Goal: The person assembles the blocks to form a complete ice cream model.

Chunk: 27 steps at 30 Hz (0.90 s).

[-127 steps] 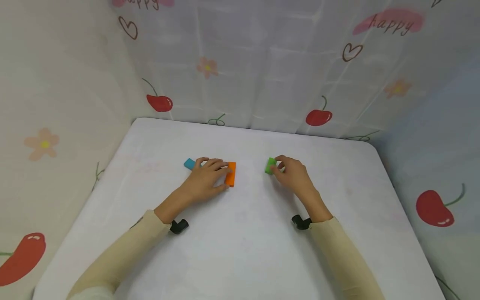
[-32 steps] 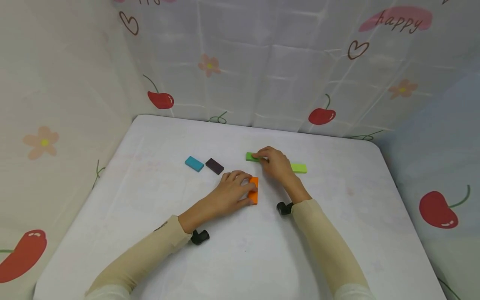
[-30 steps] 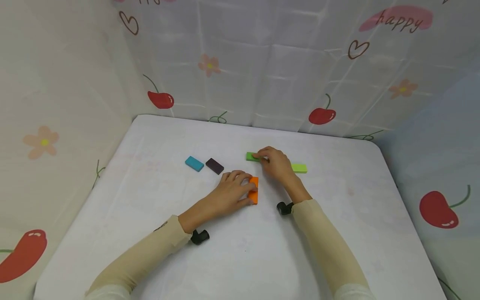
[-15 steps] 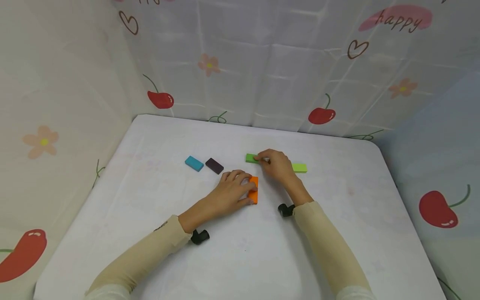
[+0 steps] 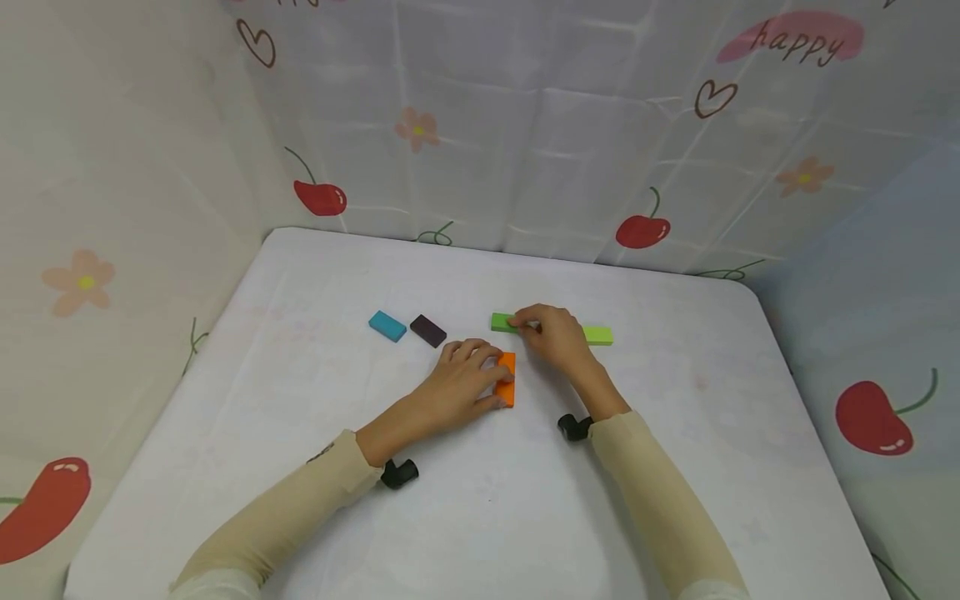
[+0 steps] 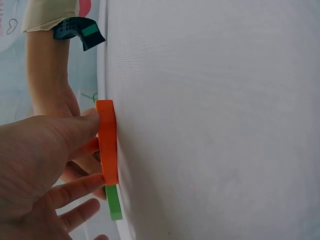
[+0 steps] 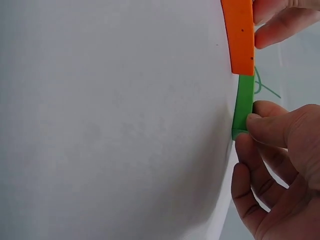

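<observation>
In the head view my left hand (image 5: 457,387) holds an orange domino block (image 5: 507,367) on the white table, its long side pointing away from me. The left wrist view shows the thumb at one end of this block and fingers at the other. My right hand (image 5: 557,337) pinches one end of a green domino block (image 5: 502,322), which lies crosswise just beyond the orange one. In the right wrist view, thumb and fingertips meet at that end of the green block (image 7: 243,105). A lime-green block (image 5: 598,336) shows beyond the right hand's edge, partly hidden by it.
A blue block (image 5: 387,326) and a dark brown block (image 5: 428,331) lie side by side, slanted, left of the hands. The white table (image 5: 480,517) ends at a curtain (image 5: 517,150) printed with cherries and flowers. Black wrist cameras (image 5: 400,474) hang under both sleeves.
Since the oldest frame, the left hand and orange block have moved right and nearer, uncovering the dark block. Over the last second, the right hand has drawn the green block slightly nearer.
</observation>
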Each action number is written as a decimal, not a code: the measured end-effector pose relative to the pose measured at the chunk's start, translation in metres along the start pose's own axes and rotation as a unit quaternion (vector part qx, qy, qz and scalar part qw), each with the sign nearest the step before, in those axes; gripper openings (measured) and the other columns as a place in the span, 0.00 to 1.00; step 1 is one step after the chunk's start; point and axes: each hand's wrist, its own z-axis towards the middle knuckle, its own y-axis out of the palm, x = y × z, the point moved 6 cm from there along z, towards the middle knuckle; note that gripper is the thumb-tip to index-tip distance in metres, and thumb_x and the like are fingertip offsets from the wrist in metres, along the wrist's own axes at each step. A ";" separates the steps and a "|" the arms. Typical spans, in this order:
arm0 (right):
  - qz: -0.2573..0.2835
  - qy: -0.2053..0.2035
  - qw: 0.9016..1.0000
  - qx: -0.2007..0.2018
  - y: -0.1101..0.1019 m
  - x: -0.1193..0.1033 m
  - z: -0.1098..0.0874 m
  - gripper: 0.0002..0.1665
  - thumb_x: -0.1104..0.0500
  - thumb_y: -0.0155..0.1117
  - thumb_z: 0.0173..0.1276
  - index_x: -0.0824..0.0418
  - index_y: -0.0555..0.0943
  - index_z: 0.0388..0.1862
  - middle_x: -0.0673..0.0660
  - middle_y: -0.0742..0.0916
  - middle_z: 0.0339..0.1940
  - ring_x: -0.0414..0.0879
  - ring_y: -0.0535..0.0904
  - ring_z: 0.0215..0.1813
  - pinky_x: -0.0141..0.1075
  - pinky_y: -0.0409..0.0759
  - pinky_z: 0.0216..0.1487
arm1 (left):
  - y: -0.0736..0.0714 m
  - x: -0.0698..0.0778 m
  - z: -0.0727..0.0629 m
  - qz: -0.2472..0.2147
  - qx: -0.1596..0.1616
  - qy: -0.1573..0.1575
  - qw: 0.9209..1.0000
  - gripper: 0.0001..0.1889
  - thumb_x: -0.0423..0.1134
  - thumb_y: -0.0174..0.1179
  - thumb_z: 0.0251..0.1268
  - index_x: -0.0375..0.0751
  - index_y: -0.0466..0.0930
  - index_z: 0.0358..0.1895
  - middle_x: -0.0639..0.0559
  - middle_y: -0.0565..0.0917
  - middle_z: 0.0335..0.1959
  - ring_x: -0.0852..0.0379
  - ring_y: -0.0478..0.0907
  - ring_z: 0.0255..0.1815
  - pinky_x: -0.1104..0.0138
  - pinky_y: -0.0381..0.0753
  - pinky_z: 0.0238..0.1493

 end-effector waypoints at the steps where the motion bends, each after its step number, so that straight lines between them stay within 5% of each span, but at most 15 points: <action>1: -0.001 -0.001 1.000 0.000 0.000 0.000 -0.001 0.12 0.59 0.69 0.78 0.52 0.93 0.54 0.53 0.92 0.63 0.55 0.89 0.59 0.52 0.86 0.61 | 0.000 0.000 0.000 0.002 0.000 0.000 1.000 0.15 0.59 0.67 0.75 0.62 0.85 0.56 0.51 0.78 0.72 0.46 0.66 0.77 0.42 0.63 0.75; 27: 0.009 -0.013 1.000 -0.002 0.003 -0.003 -0.023 0.11 0.62 0.71 0.76 0.53 0.93 0.53 0.52 0.92 0.62 0.53 0.89 0.56 0.50 0.88 0.59 | -0.002 0.001 0.001 0.007 -0.006 -0.002 1.000 0.14 0.60 0.67 0.74 0.61 0.85 0.55 0.52 0.80 0.67 0.47 0.68 0.76 0.41 0.63 0.77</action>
